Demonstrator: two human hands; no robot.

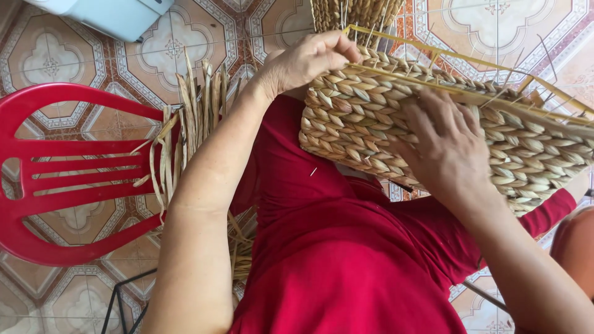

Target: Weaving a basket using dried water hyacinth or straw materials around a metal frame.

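A woven straw basket [365, 117] with a thin yellow frame rim lies on its side across my lap, over red clothing. My left hand [306, 60] pinches a strand at the basket's upper left rim, fingers closed on the weave. My right hand [445, 145] presses flat against the basket's woven side, fingers spread, holding it steady. The far right end of the basket runs out of view.
A red plastic chair [55, 173] stands at the left with loose dried straw strands [185, 117] draped over it. More straw hangs at the top [352, 12]. A pale blue box [111, 15] sits top left. A black wire frame [124, 303] rests on the patterned tile floor.
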